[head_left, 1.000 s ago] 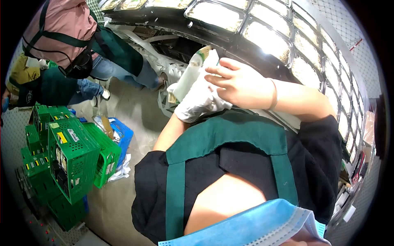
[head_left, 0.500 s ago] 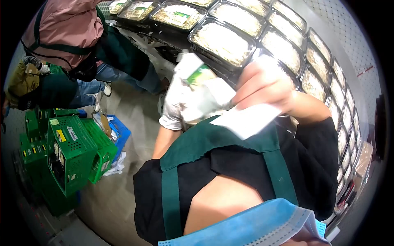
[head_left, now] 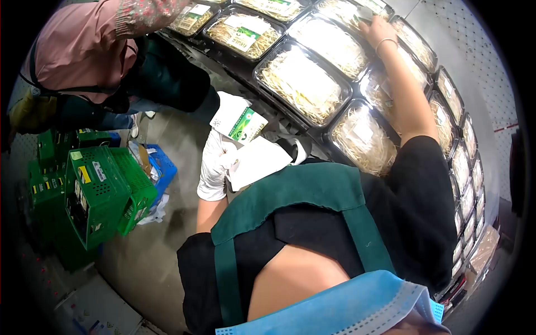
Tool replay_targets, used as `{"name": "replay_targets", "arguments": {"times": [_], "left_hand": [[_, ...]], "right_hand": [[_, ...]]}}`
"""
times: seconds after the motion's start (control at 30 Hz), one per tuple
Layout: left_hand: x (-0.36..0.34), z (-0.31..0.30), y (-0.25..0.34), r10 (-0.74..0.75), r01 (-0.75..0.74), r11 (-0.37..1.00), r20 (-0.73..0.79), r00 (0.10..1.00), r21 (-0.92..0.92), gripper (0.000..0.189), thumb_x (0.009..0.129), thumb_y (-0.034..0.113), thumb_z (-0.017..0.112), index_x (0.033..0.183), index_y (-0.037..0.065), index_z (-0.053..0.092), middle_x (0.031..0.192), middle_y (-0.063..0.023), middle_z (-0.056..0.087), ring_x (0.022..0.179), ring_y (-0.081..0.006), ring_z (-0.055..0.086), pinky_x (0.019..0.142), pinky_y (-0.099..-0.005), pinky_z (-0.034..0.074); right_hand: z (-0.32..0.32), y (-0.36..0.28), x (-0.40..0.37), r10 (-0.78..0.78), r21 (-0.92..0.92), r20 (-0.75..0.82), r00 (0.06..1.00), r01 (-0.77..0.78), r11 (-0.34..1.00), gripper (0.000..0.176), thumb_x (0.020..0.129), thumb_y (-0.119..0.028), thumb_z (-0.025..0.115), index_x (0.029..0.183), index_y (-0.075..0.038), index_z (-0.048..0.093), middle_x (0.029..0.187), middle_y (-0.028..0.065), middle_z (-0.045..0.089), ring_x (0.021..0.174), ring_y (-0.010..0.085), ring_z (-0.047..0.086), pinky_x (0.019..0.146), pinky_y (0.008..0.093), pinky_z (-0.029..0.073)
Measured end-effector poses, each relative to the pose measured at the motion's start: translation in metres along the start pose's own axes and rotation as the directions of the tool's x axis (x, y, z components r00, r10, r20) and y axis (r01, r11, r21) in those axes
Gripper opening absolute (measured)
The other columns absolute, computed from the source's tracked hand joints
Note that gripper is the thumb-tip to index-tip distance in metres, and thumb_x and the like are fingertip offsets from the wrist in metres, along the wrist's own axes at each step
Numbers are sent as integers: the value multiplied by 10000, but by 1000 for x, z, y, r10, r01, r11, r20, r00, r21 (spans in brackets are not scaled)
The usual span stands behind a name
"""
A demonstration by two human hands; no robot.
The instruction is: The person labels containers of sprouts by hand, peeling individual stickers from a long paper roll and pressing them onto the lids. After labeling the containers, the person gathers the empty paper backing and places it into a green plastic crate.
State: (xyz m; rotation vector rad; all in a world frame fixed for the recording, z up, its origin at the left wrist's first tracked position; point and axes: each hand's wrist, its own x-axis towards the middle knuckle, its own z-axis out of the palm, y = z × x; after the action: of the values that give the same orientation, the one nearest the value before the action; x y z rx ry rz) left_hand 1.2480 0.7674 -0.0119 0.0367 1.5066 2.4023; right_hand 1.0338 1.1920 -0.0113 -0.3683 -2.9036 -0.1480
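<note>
My left hand (head_left: 214, 167), in a white glove, is closed around a small stack of labels (head_left: 245, 125) with white backing paper and a green printed patch. It is held in front of my apron, left of the trays. My bare right hand (head_left: 379, 32) stretches out to a far tray of bean sprouts (head_left: 338, 12). Its fingertips pinch a small label (head_left: 365, 13) at the lid, partly hidden by the fingers. Nearer to me, a black tray (head_left: 301, 84) with a clear lid holds pale bean sprouts. Beside it sits another tray (head_left: 364, 137).
Rows of packed trays (head_left: 460, 162) curve away to the right. A co-worker in a pink top (head_left: 84, 44) stands at the left, with an arm over labelled trays (head_left: 243, 34). Green crates (head_left: 97, 195) and a blue crate (head_left: 162, 167) are stacked on the floor.
My right hand has moved from beside the left hand, where it held a white paper piece, up to the far tray. My left hand has shifted slightly left with the labels.
</note>
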Motion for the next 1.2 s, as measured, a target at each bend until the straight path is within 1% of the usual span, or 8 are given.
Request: {"name": "replay_targets", "arguments": {"times": [0.17, 0.27, 0.4, 0.53, 0.67, 0.83, 0.97, 1.2], "left_hand": [[-4, -4, -1, 9, -9, 999, 25, 1000, -31, 733, 661, -2, 554, 1291, -51, 181, 726, -28, 547, 454, -19, 426, 429, -143, 362], [-6, -8, -2, 40, -40, 999, 30, 999, -18, 715, 620, 32, 577, 1253, -42, 253, 1128, -181, 478, 913, -219, 559, 755, -274, 470], [-7, 28, 10, 117, -118, 985, -13, 993, -126, 696, 629, 65, 607, 1232, -39, 273, 1116, -187, 486, 969, -253, 541, 801, -315, 461], [-11, 28, 17, 27, -17, 986, 56, 998, -165, 663, 649, 90, 621, 1213, -25, 292, 1112, -198, 488, 975, -275, 542, 820, -359, 464], [-11, -14, -7, 19, -15, 994, 36, 999, -107, 734, 695, 56, 556, 1291, -66, 145, 878, -106, 581, 545, -53, 537, 537, -163, 456], [-12, 8, 2, 36, -35, 986, 4, 999, -163, 737, 702, 71, 584, 1285, -66, 153, 1095, -176, 502, 822, -155, 589, 723, -257, 485], [-10, 15, 6, 30, -29, 989, 3, 1000, -148, 750, 704, 101, 606, 1286, -65, 165, 1080, -154, 510, 855, -131, 569, 744, -265, 471], [-15, 16, 17, 164, -158, 976, 27, 986, -150, 636, 724, 20, 540, 1280, -60, 242, 1145, -102, 488, 592, -43, 488, 579, -143, 396]], "right_hand": [[-9, 53, 43, -1, 270, 65, 998, -17, 963, 460, 757, -444, 505, 1053, -92, 533, 1006, 147, 558, 975, 293, 510, 833, 358, 407], [-7, 72, 46, -60, 478, 118, 991, -4, 878, 383, 770, -393, 510, 1043, -129, 559, 1015, 123, 554, 993, 279, 496, 836, 353, 403], [-21, 8, -9, -461, -70, -141, 876, 456, 887, 315, 754, -380, 549, 946, -134, 593, 1020, 46, 553, 965, 256, 495, 828, 366, 397], [8, 12, 7, -412, -177, -25, 911, 402, 898, 284, 755, -362, 549, 853, -96, 567, 900, 97, 581, 879, 263, 543, 781, 366, 407], [34, 55, 32, -178, 386, -23, 984, 173, 906, 241, 779, -285, 538, 809, -46, 541, 697, 103, 574, 666, 226, 562, 585, 330, 415], [-6, 49, 7, -366, 916, 224, 903, -66, 395, 327, 810, -330, 519, 1020, -82, 562, 924, 15, 602, 846, 104, 534, 726, 244, 401], [28, 31, 26, -67, 353, 179, 981, 0, 936, 466, 817, -421, 468, 1157, -103, 487, 1209, 47, 477, 1136, 177, 408, 935, 314, 308], [4, 16, 20, -214, -219, 279, 936, 279, 935, 678, 774, -531, 449, 1293, -117, 307, 1324, 97, 324, 1229, 225, 294, 1004, 396, 222]]}}
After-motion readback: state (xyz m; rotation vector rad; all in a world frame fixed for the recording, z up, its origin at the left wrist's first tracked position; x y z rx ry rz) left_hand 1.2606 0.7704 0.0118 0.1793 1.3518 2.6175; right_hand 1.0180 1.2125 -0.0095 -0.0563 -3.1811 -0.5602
